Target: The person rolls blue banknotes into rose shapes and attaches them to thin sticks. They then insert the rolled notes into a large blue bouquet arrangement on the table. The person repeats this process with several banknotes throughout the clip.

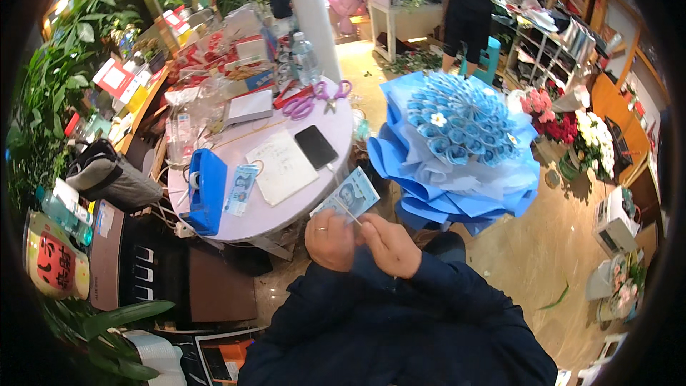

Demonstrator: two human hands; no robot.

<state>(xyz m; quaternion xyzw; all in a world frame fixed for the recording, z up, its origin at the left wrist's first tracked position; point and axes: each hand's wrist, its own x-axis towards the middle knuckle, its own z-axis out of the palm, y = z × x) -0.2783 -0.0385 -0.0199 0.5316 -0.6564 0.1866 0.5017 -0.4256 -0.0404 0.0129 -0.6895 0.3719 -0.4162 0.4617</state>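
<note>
My left hand [329, 240] and my right hand [390, 245] meet in front of my chest, just off the round table's near edge. Between them they hold a blue banknote [349, 194], with a thin pale stick [349, 211] lying across it; the right fingers pinch the stick's lower end. The left fingers are curled at the note's lower edge. More blue banknotes [240, 188] lie on the table beside a blue tape dispenser [208, 190]. To the right of my hands stands a large bouquet of rolled blue banknotes [466, 118] in blue wrapping paper [461, 198].
On the round table [241, 228] are a notebook [281, 166], a black smartphone [316, 146], purple-handled scissors [331, 97], a white box [250, 107] and a plastic bottle [305, 59]. A person [469, 10] stands farther back. Flower buckets [571, 163] are at the right.
</note>
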